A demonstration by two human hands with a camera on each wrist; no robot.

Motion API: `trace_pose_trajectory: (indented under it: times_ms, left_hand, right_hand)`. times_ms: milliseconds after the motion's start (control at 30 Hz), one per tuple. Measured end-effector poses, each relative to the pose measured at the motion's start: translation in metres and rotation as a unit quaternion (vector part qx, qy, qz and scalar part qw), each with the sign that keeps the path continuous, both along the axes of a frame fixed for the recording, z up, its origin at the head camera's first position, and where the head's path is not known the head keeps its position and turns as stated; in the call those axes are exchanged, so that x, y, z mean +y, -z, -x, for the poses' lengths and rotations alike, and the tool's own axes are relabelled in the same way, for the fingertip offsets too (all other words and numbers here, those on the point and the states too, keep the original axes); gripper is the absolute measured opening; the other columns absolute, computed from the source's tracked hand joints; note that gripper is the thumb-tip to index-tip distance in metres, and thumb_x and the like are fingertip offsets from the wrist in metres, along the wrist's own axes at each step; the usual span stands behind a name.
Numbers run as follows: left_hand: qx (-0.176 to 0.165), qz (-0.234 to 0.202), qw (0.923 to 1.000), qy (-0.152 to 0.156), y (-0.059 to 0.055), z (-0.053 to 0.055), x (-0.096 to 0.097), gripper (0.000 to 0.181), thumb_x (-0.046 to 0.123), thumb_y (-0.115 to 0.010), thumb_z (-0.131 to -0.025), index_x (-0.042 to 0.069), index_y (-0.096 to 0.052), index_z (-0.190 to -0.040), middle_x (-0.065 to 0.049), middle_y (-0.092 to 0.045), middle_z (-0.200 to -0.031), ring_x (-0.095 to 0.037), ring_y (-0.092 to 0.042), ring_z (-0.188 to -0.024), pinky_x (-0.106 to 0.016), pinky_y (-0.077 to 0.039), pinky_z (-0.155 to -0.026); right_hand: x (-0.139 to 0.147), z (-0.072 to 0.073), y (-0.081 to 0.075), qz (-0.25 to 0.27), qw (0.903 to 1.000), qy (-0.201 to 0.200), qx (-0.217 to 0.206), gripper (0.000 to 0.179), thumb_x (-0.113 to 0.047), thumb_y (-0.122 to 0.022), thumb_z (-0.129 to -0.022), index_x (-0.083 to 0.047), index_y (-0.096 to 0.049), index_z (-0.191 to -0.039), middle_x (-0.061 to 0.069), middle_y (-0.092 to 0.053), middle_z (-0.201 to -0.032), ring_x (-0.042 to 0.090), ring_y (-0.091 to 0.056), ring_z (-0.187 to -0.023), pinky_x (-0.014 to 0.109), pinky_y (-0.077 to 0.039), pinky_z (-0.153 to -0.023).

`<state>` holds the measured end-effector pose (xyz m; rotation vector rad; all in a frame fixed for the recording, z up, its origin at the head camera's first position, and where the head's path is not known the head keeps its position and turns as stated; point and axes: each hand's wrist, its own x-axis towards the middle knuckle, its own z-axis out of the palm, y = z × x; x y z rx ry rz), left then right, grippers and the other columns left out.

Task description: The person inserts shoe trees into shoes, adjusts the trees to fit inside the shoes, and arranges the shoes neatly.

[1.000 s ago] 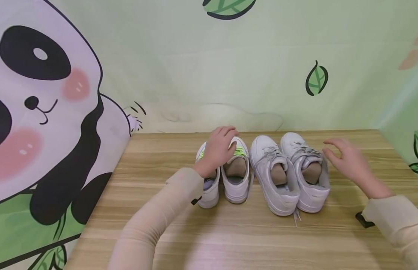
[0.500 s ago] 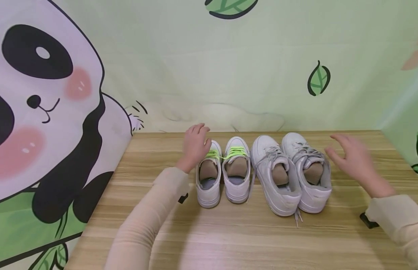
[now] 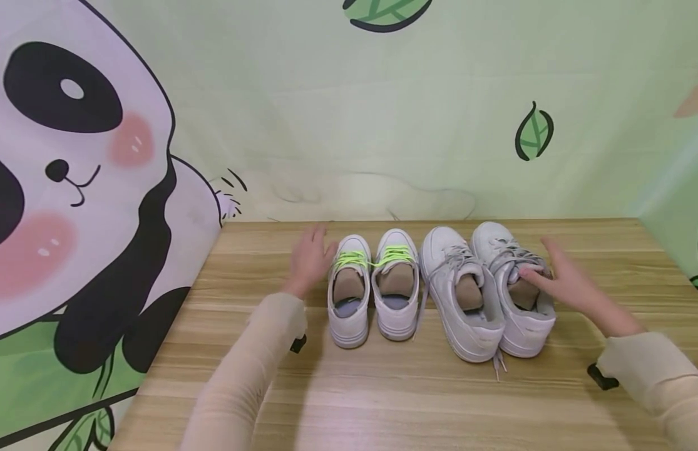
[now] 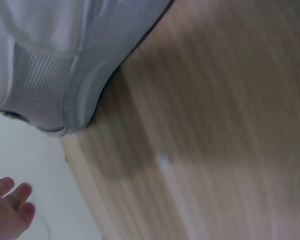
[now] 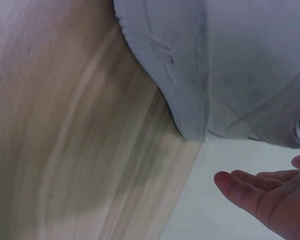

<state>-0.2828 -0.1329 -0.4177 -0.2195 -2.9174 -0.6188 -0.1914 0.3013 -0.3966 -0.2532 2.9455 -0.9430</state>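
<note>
Two pairs of white sneakers stand side by side with toes toward the back wall. My left hand is beside the outer side of the leftmost sneaker, which has neon green laces; its fingers are relaxed and hold nothing. The second green-laced sneaker stands just right of it. My right hand is at the outer side of the rightmost sneaker, thumb over its opening near the tongue, fingers straight along the side. Another grey-laced sneaker leans close against that one. Brown inserts fill the sneakers' openings.
The sneakers stand on a wood-grain table. A pale green wall cloth rises right behind the toes, and a printed panda covers the left side. A loose lace hangs behind the right pair's heels.
My left hand has moved left and down, off the green-laced pair to its outer side. My right hand has moved in to the rightmost sneaker. The sneakers have stayed in place.
</note>
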Motion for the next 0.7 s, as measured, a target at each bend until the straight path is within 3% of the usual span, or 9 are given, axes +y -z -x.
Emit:
trace_pose_trajectory:
  times_ms: [167, 267, 400, 700]
  left_hand:
    - [-0.072, -0.061, 0.9955, -0.010, 0.007, -0.003, 0.003, 0.051, 0.038, -0.037, -0.093, 0.003, -0.038, -0.130, -0.018, -0.039, -0.134, -0.034, -0.040, -0.121, -0.047, -0.033, -0.098]
    - [-0.090, -0.075, 0.9931, -0.011, 0.008, -0.004, 0.004, 0.053, 0.039, -0.033, -0.093, 0.003, -0.035, -0.132, -0.018, -0.036, -0.136, -0.033, -0.036, -0.124, -0.047, -0.029, -0.101]
    - [-0.090, -0.082, 0.9925, -0.005, 0.010, -0.004, 0.004, 0.052, 0.038, -0.031, -0.094, 0.002, -0.037, -0.130, -0.018, -0.039, -0.134, -0.033, -0.037, -0.124, -0.045, -0.029, -0.102]
    - [-0.071, -0.084, 0.9939, 0.013, 0.015, -0.003, 0.005, 0.045, 0.031, -0.034, -0.094, -0.001, -0.044, -0.124, -0.020, -0.048, -0.126, -0.034, -0.044, -0.117, -0.044, -0.033, -0.099]
  right_hand:
    - [-0.010, 0.000, 0.008, 0.009, 0.9999, -0.007, 0.010, 0.083, -0.036, -0.051, -0.086, 0.013, -0.006, -0.135, 0.042, -0.016, -0.133, 0.056, -0.020, -0.120, 0.064, -0.019, -0.094]
    - [-0.016, -0.002, 0.010, 0.009, 0.9996, 0.007, 0.024, 0.079, -0.037, -0.051, -0.087, 0.013, -0.012, -0.134, 0.040, -0.022, -0.132, 0.055, -0.025, -0.118, 0.063, -0.022, -0.093]
    - [-0.020, -0.004, 0.012, 0.015, 0.9989, 0.021, 0.041, 0.074, -0.037, -0.051, -0.087, 0.012, -0.019, -0.133, 0.040, -0.028, -0.129, 0.055, -0.029, -0.115, 0.063, -0.024, -0.091]
    - [-0.027, -0.008, 0.011, 0.009, 0.9990, 0.029, 0.034, 0.076, -0.041, -0.052, -0.086, 0.010, -0.021, -0.133, 0.038, -0.030, -0.129, 0.054, -0.031, -0.115, 0.063, -0.025, -0.090]
